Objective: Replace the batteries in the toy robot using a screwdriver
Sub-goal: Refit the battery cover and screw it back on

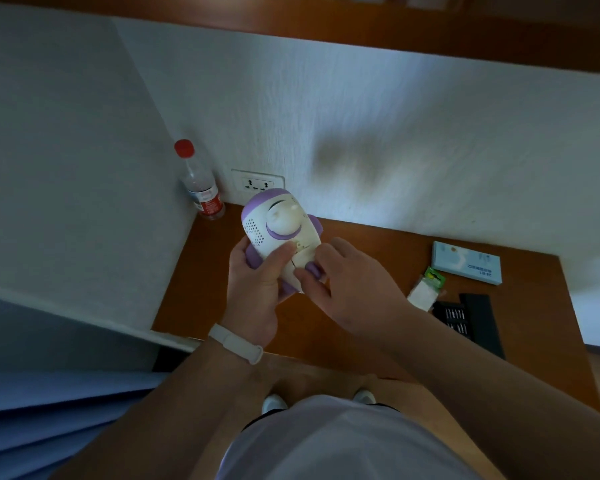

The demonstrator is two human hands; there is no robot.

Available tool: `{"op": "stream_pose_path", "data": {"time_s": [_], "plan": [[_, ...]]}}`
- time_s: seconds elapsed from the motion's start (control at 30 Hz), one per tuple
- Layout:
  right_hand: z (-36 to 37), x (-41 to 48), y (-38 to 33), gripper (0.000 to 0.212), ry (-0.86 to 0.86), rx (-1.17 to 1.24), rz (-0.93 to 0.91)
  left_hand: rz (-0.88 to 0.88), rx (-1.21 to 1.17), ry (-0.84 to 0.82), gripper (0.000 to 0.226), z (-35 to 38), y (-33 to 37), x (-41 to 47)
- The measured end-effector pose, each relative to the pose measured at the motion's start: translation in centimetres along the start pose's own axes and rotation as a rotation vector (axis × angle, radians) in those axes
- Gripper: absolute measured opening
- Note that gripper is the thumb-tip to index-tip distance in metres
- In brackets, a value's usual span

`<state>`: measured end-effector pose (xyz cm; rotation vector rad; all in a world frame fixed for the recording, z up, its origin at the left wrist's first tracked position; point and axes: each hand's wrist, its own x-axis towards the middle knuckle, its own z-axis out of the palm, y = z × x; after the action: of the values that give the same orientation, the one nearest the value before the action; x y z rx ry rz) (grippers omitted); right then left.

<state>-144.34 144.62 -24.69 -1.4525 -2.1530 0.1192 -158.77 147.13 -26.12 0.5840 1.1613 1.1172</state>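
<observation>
A person stands at a wooden table (pixel 378 251) with the toy robot (pixel 281 237) lifted clear of the tabletop at chest level, its back turned up to the camera, likely so the battery cover faces the eyes and the working fingers. The left hand (pixel 253 289), with a white wristband (pixel 236 342) above it, wraps the toy's side from seven o'clock, thumb pressed across the shell to steady it. The right hand (pixel 347 282) comes in from four o'clock, thumb and forefinger closed on the lower back by a purple foot; whether they also hold a small tool cannot be told. The toy is cream plastic with purple trim, a round knob in a purple ring, a patch of speaker holes and a thin dark seam low on the back. A screwdriver kit (pixel 465 317), a battery pack (pixel 426 289) and a blue box (pixel 466 263) lie at three to four o'clock, within the right hand's reach; a bottle (pixel 201 188) stands at ten o'clock in the corner
</observation>
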Motion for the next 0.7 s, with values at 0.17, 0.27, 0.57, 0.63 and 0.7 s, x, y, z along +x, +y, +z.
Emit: {"op": "stream_pose_path", "data": {"time_s": [0.17,0.27,0.57,0.63,0.7], "plan": [[0.2,0.2,-0.3,0.024,0.075,-0.016,-0.159,-0.023,-0.006,-0.009,0.078,-0.7,0.6,-0.4],[0.2,0.4,-0.5,0.025,0.077,0.019,-0.165,-0.003,0.007,-0.019,0.078,-1.0,1.0,-0.4],[1.1,-0.1,0.3,0.035,0.072,0.029,-0.097,0.027,0.075,-0.001,0.067,-0.7,0.8,-0.3],[1.2,-0.3,0.3,0.035,0.067,0.029,-0.085,0.018,0.073,0.001,0.069,-0.6,0.7,-0.4],[1.2,-0.4,0.2,0.034,0.065,0.027,-0.084,0.005,0.06,-0.003,0.078,-0.4,0.6,-0.6]]}}
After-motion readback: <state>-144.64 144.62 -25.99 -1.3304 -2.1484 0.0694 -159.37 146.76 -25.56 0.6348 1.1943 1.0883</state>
